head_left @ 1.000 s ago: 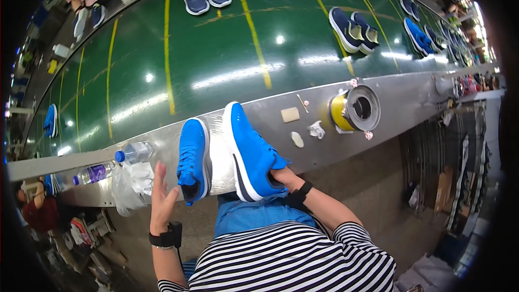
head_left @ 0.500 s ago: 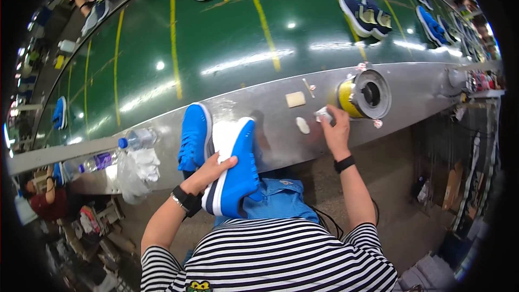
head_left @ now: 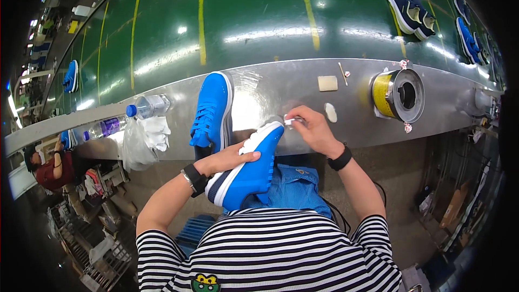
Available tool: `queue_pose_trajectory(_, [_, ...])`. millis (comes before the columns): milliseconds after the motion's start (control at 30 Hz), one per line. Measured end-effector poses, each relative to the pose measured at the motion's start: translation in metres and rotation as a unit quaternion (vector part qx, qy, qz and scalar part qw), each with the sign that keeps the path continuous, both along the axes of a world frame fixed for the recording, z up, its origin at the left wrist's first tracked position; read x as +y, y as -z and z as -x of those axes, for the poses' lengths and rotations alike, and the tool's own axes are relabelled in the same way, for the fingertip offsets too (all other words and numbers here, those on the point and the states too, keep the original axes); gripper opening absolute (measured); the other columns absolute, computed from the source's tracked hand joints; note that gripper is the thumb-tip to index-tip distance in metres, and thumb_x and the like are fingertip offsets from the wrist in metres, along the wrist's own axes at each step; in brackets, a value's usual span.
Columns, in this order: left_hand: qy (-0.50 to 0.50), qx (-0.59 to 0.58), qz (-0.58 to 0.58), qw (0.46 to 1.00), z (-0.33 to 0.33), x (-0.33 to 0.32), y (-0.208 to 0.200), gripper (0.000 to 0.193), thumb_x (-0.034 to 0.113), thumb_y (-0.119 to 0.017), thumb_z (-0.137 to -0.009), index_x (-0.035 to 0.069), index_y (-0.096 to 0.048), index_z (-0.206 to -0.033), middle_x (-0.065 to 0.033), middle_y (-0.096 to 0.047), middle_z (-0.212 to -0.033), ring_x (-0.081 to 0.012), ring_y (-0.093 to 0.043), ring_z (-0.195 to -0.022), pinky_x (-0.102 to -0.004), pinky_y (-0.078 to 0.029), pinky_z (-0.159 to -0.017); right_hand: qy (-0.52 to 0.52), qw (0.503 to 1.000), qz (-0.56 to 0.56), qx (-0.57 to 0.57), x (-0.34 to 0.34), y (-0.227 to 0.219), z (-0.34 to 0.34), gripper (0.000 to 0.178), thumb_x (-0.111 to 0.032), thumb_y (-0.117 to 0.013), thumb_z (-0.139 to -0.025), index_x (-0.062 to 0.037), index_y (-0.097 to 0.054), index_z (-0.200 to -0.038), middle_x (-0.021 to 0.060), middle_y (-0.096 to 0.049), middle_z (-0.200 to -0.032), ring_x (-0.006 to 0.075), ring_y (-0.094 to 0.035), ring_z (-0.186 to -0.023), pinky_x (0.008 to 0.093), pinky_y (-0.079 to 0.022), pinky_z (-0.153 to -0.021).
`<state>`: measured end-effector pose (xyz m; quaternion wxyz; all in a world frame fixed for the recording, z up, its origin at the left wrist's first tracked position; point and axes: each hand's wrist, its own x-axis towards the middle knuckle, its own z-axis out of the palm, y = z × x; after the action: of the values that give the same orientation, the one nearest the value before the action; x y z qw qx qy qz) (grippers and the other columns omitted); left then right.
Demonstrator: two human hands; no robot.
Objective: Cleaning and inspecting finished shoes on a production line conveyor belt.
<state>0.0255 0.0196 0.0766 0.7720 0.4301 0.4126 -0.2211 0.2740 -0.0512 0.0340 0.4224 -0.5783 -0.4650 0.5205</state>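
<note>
My left hand [head_left: 224, 160] had the blue shoe [head_left: 251, 176] firmly in its grasp, thumb across the blue upper, fingers over the white sole, their tips out of sight! The shoe was tipped on its side, heel close to my striped shirt [head_left: 292, 254], toe pointing away to the right, above the near edge of the metal table [head_left: 308, 143]. And there, right at that toe, came my right hand [head_left: 316, 130], fingers pinching a small white wad [head_left: 290, 121]; whether it touched the sole, I couldn't tell! Just left of the action, the second blue shoe [head_left: 212, 103] sat upright on the table, toe toward the green conveyor [head_left: 254, 21]. Over to the right lay a pale rectangular block [head_left: 327, 83], a white oval piece [head_left: 331, 112] and a thin stick [head_left: 342, 72], with a yellow-sided can [head_left: 383, 94] on its side beyond them. Out left, a clear bottle [head_left: 151, 106] lay near a plastic bag [head_left: 137, 146].
</note>
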Motion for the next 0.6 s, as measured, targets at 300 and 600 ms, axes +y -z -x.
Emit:
queue_pose_trajectory(300, [-0.001, 0.008, 0.001, 1.000, 0.002, -0.002, 0.009, 0.080, 0.055, -0.056, -0.083, 0.003, -0.030, -0.137, -0.0152, -0.052, -0.121, -0.0218, -0.054, -0.108, -0.0303, -0.044, -0.091, -0.187, 0.975, -0.092, -0.081, 0.026, 0.014, 0.020, 0.011, -0.001, -0.058, -0.078, -0.0019, -0.059, -0.088, 0.0101, -0.056, -0.084, 0.0264, -0.054, -0.082, 0.0343, -0.044, -0.074])
queue_pose_trajectory(600, [-0.002, 0.025, -0.004, 1.000, -0.003, -0.001, 0.008, 0.080, 0.057, -0.054, -0.082, 0.002, -0.032, -0.136, -0.0162, -0.053, -0.119, -0.0219, -0.054, -0.108, -0.0293, -0.043, -0.091, -0.249, 0.956, -0.129, -0.086, 0.038, 0.013, 0.027, 0.010, -0.001, -0.059, -0.076, -0.0022, -0.058, -0.085, 0.0111, -0.054, -0.085, 0.0292, -0.054, -0.084, 0.0367, -0.044, -0.075])
